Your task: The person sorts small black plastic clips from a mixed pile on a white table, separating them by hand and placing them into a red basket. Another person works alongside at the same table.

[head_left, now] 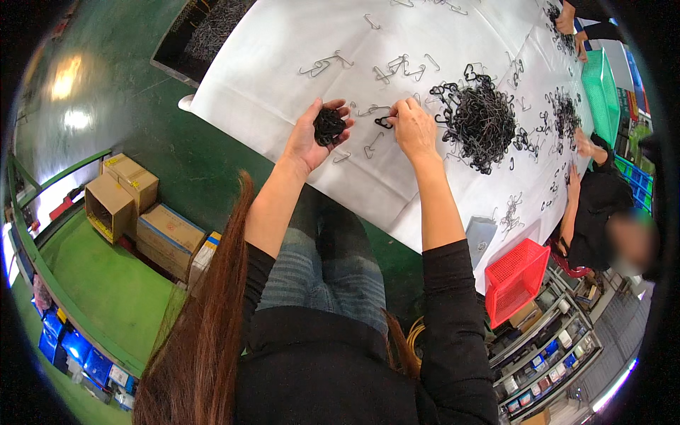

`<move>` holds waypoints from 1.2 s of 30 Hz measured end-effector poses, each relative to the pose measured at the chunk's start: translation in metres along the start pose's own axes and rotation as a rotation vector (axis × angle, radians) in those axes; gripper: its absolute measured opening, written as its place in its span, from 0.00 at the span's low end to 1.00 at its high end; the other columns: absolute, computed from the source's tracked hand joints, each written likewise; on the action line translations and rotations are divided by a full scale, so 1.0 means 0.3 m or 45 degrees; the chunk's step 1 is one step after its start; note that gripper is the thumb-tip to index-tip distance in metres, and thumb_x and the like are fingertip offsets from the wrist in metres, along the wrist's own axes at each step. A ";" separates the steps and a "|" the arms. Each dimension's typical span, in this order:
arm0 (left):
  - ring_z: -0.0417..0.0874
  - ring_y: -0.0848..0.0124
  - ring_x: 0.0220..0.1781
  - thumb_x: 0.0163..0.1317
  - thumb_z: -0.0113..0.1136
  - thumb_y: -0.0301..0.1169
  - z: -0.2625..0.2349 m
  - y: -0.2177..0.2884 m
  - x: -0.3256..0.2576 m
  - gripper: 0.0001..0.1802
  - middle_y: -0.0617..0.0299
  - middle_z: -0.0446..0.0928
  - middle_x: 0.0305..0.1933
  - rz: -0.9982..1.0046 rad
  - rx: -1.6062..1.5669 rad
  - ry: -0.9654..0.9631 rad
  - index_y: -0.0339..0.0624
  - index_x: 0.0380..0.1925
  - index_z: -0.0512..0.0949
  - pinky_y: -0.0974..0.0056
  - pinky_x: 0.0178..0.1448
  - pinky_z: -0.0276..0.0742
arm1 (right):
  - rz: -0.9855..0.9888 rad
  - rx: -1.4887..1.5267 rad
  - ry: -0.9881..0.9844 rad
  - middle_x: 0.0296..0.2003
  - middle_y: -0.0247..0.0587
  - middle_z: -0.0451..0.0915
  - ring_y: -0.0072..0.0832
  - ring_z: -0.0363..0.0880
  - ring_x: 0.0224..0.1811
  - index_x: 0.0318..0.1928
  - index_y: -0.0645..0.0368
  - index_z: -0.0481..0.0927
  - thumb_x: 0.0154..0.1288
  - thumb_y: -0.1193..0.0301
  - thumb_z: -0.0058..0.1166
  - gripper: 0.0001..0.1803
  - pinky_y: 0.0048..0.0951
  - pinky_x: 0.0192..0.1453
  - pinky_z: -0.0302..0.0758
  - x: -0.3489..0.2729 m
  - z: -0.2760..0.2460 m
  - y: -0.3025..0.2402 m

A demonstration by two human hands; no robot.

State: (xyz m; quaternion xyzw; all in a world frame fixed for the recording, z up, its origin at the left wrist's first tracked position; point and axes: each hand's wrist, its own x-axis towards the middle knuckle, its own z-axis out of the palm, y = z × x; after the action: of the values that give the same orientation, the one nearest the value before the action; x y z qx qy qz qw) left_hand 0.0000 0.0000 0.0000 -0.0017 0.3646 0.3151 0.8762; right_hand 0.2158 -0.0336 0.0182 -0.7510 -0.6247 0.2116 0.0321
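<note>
My left hand (312, 138) is turned palm up, its fingers curled around a handful of small black bent clips (329, 127). To its right, my right hand (414, 129) points down at the white-covered table with thumb and fingers pinched together. A black clip (383, 122) shows at those fingertips, low over the cover. Loose silver wire hooks (372, 145) lie between my two hands. Just right of my right hand rises a large pile of black clips (482, 122), with single pieces scattered around its edge.
More wire hooks (398, 67) lie farther up the white table (276, 35). At right are a red basket (516, 283), a green basket (601, 99) and co-workers' hands (582, 144) by another clip pile (564, 115). Cardboard boxes (170, 237) stand left; a dark bin (185, 71) stands beyond the table's left edge.
</note>
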 end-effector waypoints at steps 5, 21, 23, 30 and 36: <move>0.78 0.56 0.51 0.71 0.40 0.45 0.030 -0.043 -0.011 0.24 0.53 0.75 0.49 -0.055 -0.055 0.034 0.37 0.51 0.71 0.56 0.50 0.81 | -0.002 -0.146 0.066 0.35 0.37 0.76 0.40 0.76 0.39 0.33 0.54 0.76 0.59 0.65 0.58 0.08 0.41 0.42 0.68 -0.048 0.002 0.025; 0.78 0.57 0.51 0.70 0.40 0.46 0.062 -0.004 0.058 0.25 0.54 0.76 0.47 -0.060 -0.049 0.006 0.36 0.50 0.73 0.55 0.53 0.78 | 0.090 0.725 0.228 0.33 0.38 0.77 0.38 0.78 0.35 0.32 0.54 0.79 0.56 0.65 0.60 0.08 0.40 0.36 0.70 -0.072 0.023 -0.073; 0.78 0.58 0.50 0.71 0.40 0.46 0.056 0.011 0.071 0.24 0.54 0.76 0.47 -0.102 -0.043 0.035 0.35 0.50 0.73 0.55 0.52 0.78 | 0.218 0.264 0.150 0.33 0.37 0.77 0.38 0.78 0.35 0.32 0.53 0.79 0.55 0.65 0.60 0.08 0.40 0.37 0.69 -0.089 0.044 -0.069; 0.78 0.60 0.49 0.70 0.41 0.45 0.072 0.031 0.098 0.23 0.56 0.76 0.48 -0.200 0.270 0.055 0.38 0.51 0.72 0.56 0.51 0.78 | 0.289 0.258 0.324 0.32 0.39 0.76 0.39 0.78 0.36 0.31 0.53 0.78 0.57 0.67 0.57 0.05 0.41 0.38 0.70 -0.103 0.046 -0.106; 0.78 0.65 0.49 0.70 0.39 0.49 0.264 -0.165 0.110 0.25 0.57 0.76 0.49 -0.315 0.562 -0.053 0.40 0.49 0.75 0.59 0.49 0.76 | 0.469 0.861 0.573 0.33 0.40 0.75 0.35 0.76 0.32 0.38 0.60 0.77 0.58 0.71 0.58 0.09 0.31 0.37 0.73 -0.298 -0.152 -0.131</move>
State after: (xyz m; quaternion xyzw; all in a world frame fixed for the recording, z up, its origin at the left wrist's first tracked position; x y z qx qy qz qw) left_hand 0.0956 -0.0032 0.0256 0.1517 0.4035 0.1181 0.8946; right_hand 0.1842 -0.1002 0.0968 -0.8244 -0.3537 0.2374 0.3727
